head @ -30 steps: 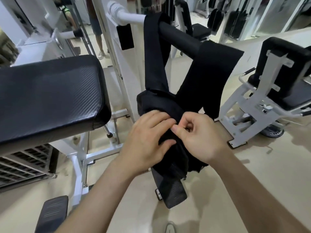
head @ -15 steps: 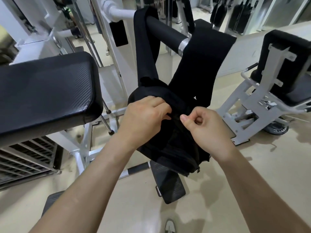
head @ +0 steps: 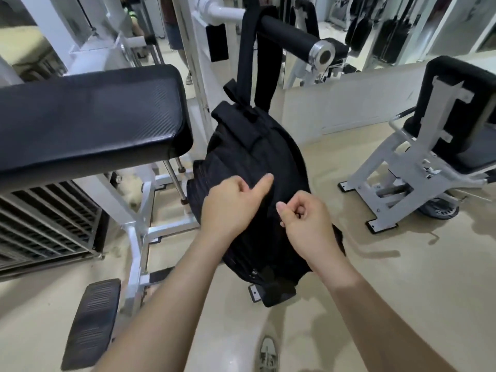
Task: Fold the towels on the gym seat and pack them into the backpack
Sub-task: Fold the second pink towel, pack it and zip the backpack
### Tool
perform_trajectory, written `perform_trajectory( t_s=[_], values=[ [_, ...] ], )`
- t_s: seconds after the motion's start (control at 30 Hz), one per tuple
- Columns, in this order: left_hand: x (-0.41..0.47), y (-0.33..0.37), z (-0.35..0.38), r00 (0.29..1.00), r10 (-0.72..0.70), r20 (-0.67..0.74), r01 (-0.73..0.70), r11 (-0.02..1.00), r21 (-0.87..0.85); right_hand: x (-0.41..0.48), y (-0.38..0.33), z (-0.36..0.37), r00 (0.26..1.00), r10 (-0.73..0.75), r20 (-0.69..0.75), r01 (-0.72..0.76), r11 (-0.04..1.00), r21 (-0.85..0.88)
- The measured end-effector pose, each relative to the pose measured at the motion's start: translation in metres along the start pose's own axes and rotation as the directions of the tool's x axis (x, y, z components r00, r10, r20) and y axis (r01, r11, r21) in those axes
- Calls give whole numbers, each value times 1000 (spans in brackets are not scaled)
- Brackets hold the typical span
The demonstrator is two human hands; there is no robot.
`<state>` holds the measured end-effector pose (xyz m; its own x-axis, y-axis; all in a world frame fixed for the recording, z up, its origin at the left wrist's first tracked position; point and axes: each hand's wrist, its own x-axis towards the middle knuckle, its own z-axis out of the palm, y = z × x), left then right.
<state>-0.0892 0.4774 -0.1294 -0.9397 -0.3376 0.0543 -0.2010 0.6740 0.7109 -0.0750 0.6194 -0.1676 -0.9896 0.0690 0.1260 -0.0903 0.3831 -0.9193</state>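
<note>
A black backpack [head: 249, 146] hangs by its straps [head: 247, 49] from a black padded bar [head: 284, 33], just right of the black gym seat [head: 88, 116]. My left hand [head: 230, 208] rests on the bag's front, fingers curled into the fabric and thumb stuck out. My right hand [head: 306, 218] pinches thumb against forefinger at the bag's right side. What it pinches is hidden and too small to tell. No towel shows on the seat or anywhere else in view.
White machine frame posts stand behind the backpack. A slatted weight guard [head: 40, 224] sits under the seat, and a black footplate [head: 91, 323] lies low left. Another padded machine [head: 429, 157] stands at right. My shoe [head: 268, 353] is on the beige floor. A person [head: 174, 28] stands far back.
The bag now hangs with its top and front facing me. Both hands sit lower on it, and the left thumb has come out. The wide black panel over the bar's right end is gone.
</note>
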Motion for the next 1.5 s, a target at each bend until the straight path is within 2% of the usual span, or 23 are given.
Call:
perform_trajectory(
  t_s=[0.07,0.1,0.17,0.23,0.3,0.4,0.47,0.53,0.73,0.77,0.83,0.87,0.97,1.0,1.1,1.13,1.2,1.27,1.33,1.4,1.43,1.5],
  values=[
    [-5,8,5,999,18,39,-25,983,180,-7,-8,2,999,-35,-8,35,999,27],
    [-3,12,5,998,23,63,-35,982,187,-9,-11,0,999,-45,-20,46,998,36],
    [3,20,8,990,20,141,-30,997,65,-11,-14,-8,998,-52,-39,53,998,41],
    [2,25,13,988,19,154,5,987,-158,-10,-18,-17,997,-55,-52,56,998,29],
    [-5,34,19,995,25,92,5,951,-308,-7,-19,-26,996,-55,-64,57,998,30],
    [-8,49,22,999,24,-27,-33,910,-413,-9,9,-47,995,-15,-97,16,1000,16],
    [-1,57,22,994,-40,-102,-19,856,-517,-10,51,-61,989,61,-133,-66,997,-31],
    [5,64,26,992,-39,-123,-31,852,-523,-3,87,-75,983,137,-121,-146,987,-71],
    [-6,67,57,995,-18,-100,-19,932,-361,29,133,-102,966,198,164,-158,961,-226],
    [-7,66,59,996,-17,-84,-12,942,-335,35,137,-108,939,236,250,-163,946,-280],
    [-8,64,59,997,-57,-61,33,942,-333,59,129,-124,833,308,460,-121,912,-391],
    [-9,61,57,995,-86,-53,63,940,-335,79,119,-128,815,298,497,-92,914,-396],
    [-12,46,51,987,-160,-24,143,933,-331,155,70,-121,891,150,428,-29,961,-276],
    [-14,40,50,985,-174,-4,163,926,-342,175,54,-109,869,143,473,-18,966,-259],
    [-17,29,42,980,-195,38,195,907,-372,191,37,-60,708,189,680,-56,976,-212],
    [-16,27,36,979,-198,49,202,907,-369,186,38,-46,715,159,681,-54,983,-173],
    [-10,19,24,975,-210,67,220,932,-287,167,30,-36,816,15,578,36,996,-77],
    [-6,11,16,973,-214,88,220,973,-68,149,10,-45,886,-141,442,174,984,-35],
    [-6,9,14,989,-149,-16,150,981,120,130,-19,-63,867,-336,367,342,938,51],
    [-8,24,16,981,45,-188,-39,999,35,115,-47,-81,778,-525,344,530,844,89],
    [-5,36,18,951,192,-243,-196,981,9,111,-59,-87,733,-587,344,599,796,85],
    [9,65,21,888,406,-214,-411,912,23,114,-78,-93,658,-654,373,691,722,45]
  ],
)
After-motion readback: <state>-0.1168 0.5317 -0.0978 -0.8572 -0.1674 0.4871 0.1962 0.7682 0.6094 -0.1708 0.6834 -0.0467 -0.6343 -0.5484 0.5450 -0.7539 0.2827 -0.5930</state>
